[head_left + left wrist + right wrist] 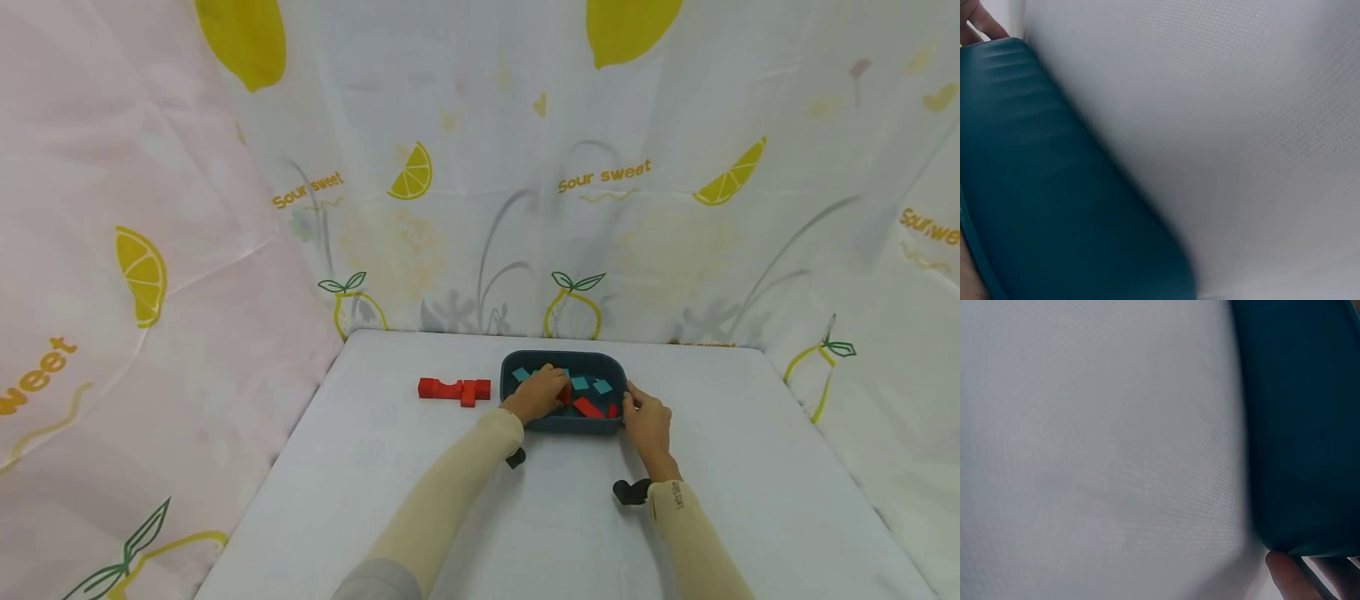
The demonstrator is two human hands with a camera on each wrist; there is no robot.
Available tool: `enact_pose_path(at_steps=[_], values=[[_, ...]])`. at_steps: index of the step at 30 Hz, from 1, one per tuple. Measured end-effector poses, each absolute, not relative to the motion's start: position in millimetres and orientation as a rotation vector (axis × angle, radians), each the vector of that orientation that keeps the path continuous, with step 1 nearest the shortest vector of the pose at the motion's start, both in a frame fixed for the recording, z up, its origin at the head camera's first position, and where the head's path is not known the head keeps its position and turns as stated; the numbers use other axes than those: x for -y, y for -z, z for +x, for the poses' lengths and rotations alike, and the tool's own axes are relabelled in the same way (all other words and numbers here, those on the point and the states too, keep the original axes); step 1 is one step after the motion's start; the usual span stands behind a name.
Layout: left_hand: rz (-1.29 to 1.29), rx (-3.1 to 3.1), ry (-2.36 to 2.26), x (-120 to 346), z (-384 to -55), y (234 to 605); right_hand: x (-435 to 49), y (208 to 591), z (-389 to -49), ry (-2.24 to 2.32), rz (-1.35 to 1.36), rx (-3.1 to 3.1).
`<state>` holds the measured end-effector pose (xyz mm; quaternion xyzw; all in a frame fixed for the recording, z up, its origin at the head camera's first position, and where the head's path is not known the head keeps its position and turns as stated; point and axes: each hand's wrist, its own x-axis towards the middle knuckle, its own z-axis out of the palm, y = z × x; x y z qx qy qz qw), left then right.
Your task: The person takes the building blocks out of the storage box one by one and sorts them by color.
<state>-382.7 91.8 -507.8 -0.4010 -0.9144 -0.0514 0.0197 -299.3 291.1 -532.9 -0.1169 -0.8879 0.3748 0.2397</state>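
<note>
A dark teal plastic bin (573, 425) stands on the table and holds several small teal blocks (579, 383) and red blocks (588, 407). My left hand (534, 395) reaches over its near left rim, fingers bent down around a red block (566, 394) inside; the palm hides part of that block. At the right end of the bin my right hand (649, 423) grips the rim, with fingertips (1287, 575) against the outer corner. The left wrist view shows mostly the bin's outer wall (1054, 156).
Left of the bin, several red blocks (454, 389) lie joined in a row, one of them jutting toward me. The white table (555, 517) ends at a printed curtain (480, 167) behind and at the sides. Black wrist cameras (632, 492) hang under both sleeves.
</note>
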Motion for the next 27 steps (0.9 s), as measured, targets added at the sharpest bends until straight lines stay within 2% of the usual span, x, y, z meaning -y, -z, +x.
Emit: enact_pose_path(at_steps=[17, 27], values=[[-1.299, 2.830, 0.459, -86, -393, 517, -288, 529, -299, -1.048, -0.308, 2.408], [-1.289, 2.835, 0.509, -67, -388, 489, -287, 526, -294, -1.054, -0.315, 2.423]])
